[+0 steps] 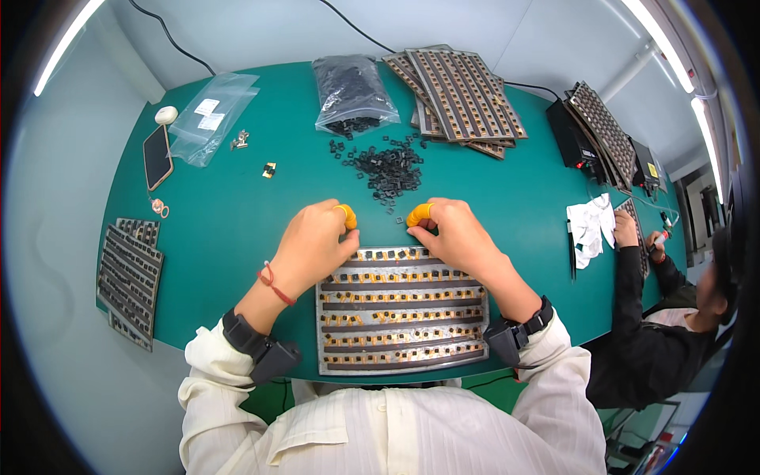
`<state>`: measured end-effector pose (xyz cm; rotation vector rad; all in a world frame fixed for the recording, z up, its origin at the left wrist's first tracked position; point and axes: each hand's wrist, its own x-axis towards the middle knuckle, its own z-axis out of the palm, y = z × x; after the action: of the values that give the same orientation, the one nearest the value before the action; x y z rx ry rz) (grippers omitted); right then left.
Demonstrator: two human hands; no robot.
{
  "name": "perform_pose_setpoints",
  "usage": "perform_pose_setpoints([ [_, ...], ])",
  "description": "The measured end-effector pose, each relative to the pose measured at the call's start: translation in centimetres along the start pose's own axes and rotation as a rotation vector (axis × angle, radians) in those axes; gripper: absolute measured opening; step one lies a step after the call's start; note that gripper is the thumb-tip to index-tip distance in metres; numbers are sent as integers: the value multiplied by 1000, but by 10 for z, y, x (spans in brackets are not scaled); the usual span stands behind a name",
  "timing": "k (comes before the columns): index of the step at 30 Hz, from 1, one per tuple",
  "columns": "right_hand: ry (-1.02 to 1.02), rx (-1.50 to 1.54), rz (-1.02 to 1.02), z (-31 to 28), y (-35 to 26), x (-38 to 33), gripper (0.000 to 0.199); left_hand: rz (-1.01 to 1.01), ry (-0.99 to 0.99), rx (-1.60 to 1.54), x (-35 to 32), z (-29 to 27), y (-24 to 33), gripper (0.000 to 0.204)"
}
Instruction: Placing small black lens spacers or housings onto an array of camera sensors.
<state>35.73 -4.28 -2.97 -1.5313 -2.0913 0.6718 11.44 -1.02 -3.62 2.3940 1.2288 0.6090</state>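
Note:
A metal tray (404,339) lies in front of me, with rows of small black and gold parts set along dark strips. Above its far left corner is my left hand (315,237), thumb and yellow-covered finger curled together; whatever they hold is hidden. My right hand (453,235) is by the far right corner, likewise curled in a pinch with a yellow cover on the finger. Just beside that fingertip lies a small black square frame (400,220). Beyond both hands spreads a loose pile of black square frames (389,170).
Behind the pile stands a clear bag (354,91) of black pieces, beside stacked trays (467,95). Leftward are a phone (157,157), an empty plastic bag (207,127) and more trays (131,277). At right, a co-worker (657,332) works near a white cloth (590,229) and black boxes (571,134).

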Motion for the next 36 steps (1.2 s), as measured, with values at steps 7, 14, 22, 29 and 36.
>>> perform_pose_setpoints([
  [7,13,-127,-54,1,3,1,15,86,-121,-181,-32,0,26,14],
  [14,17,-96,-78,-14,-15,-38,13,151,-87,-59,-45,13,27,13],
  [22,-8,-71,-86,-2,-13,-70,14,198,-234,182,-58,4,45,34],
  [29,28,-189,-69,8,-21,-81,25,11,-454,113,-20,-21,41,38],
  [36,-74,-278,-41,4,-38,-77,38,7,-65,-231,25,26,30,23],
])
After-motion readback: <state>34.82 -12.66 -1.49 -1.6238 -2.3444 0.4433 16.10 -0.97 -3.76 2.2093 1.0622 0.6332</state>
